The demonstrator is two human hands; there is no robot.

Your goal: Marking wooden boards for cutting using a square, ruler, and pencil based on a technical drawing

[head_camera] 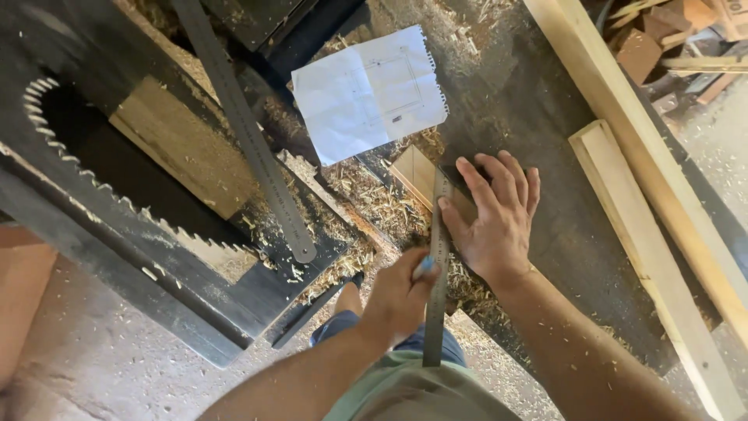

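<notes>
**Steel rule pinned over a small wood block**

The right hand (pixel 497 218) lies open and flat, fingers spread, pressing down on a small pale wood block (pixel 415 175) and on the upper end of a steel rule (pixel 437 273). The thumb sits against the rule's edge, which looks meant to stop it sliding on the block. The left hand (pixel 401 295), just beside the right wrist, is closed around a blue pencil or marker (pixel 424 267), its tip touching the rule's left edge; held that way, the rule serves as a guide for the tip. The rule runs from the block back toward the person, overhanging the dark workbench (pixel 538 93).

Around the block, wood shavings (pixel 374 206) lie thick on the bench. Beyond the fingertips lies a white sheet of paper (pixel 366 93) with one torn, perforated edge, roughly rectangular, bearing a faint line drawing; it rests flat and within sight of the hands, handy as a reference. Left of the hands, a longer steel ruler (pixel 249 136) lies diagonally across a dark saw table, and further left a circular saw blade (pixel 86 175) shows its teeth. To the right of the right hand, two pale timber lengths (pixel 647 242) lie along the bench edge, well apart from the block. Small wood offcuts (pixel 647 39) are heaped beyond them.
</notes>
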